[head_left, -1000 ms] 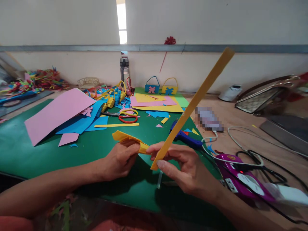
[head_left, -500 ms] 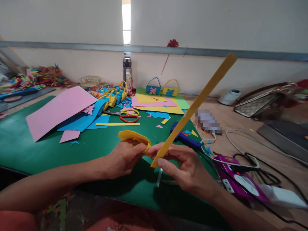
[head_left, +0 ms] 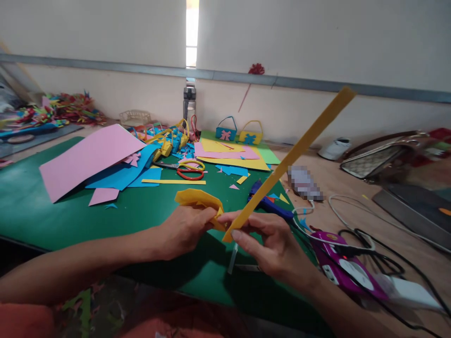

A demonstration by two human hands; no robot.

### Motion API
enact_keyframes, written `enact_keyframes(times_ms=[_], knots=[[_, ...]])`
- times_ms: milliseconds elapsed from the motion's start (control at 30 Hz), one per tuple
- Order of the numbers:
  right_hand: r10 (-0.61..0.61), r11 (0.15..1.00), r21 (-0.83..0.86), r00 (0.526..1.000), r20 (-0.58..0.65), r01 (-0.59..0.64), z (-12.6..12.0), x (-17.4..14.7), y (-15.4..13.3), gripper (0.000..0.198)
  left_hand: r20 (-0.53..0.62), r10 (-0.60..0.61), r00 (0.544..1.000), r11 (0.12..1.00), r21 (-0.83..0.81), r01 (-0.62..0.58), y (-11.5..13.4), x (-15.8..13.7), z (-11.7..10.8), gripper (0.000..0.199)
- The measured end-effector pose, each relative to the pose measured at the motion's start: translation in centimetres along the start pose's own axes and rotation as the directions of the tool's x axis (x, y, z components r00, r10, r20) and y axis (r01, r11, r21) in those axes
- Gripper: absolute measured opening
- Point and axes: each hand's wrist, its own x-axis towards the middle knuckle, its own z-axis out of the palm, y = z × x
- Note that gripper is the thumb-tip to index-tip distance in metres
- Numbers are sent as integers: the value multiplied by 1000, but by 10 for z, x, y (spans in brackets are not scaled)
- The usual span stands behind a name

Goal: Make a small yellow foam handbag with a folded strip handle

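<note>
My left hand (head_left: 186,230) is closed round a folded yellow foam piece (head_left: 197,197), shaped like a small bag body. Between the thumb and fingers of my right hand (head_left: 271,241) is the lower end of a long yellow foam strip (head_left: 292,157), which slants up to the right. The strip's lower end lies close to the folded piece's right end; whether they touch I cannot tell. Under my right hand a clear glue stick (head_left: 232,259) shows in part. A blue glue gun (head_left: 271,202) lies just beyond that hand.
Scissors (head_left: 190,174), a thin yellow strip (head_left: 172,181), pink sheet (head_left: 89,157) and blue sheets (head_left: 116,173) lie on the green mat (head_left: 141,211). Two finished little bags (head_left: 226,134) stand at the back. A purple power strip (head_left: 345,263) with cables lies at the right.
The view has shifted slightly. My right hand and the strip's lower end seem marginally nearer the folded yellow piece; both hands keep their hold.
</note>
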Motion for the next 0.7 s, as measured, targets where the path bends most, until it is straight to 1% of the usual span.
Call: enact_keyframes(times_ms=[67,133,233,333,400,467,533,600,633,700], knots=[[51,998,27,998,-25,-50,1,0,0,19,12,-15,1000,1000,-1,15,-1,0,1,14],[67,997,41,997,-40,-65,2,0,0,19,30,-19,999,1000,-5,19,-3,0,1,13],[-2,1000,-6,1000,-21,2,3,0,2,20,41,-13,999,1000,-4,13,-5,-1,2,13],[-88,993,-85,996,-7,87,4,0,2,21,23,-12,1000,1000,-24,13,-8,-3,4,15],[-121,985,-126,992,-23,117,5,0,3,22,-11,-41,999,998,-52,40,-10,-5,7,21],[-147,979,-151,988,-38,139,6,-1,4,23,-70,-62,996,995,-88,56,-11,-6,10,28],[-161,977,-151,986,-37,154,6,0,4,22,-144,-34,989,993,-117,17,-11,-6,12,30],[-155,980,-132,987,-33,150,4,1,3,21,-223,35,974,990,-123,-64,-12,-6,11,30],[-148,982,-121,988,-31,144,4,2,3,20,-246,73,967,987,-119,-105,-12,-5,11,30],[-135,986,-106,990,-33,131,3,3,3,19,-246,128,961,980,-114,-160,-12,-5,9,30]])
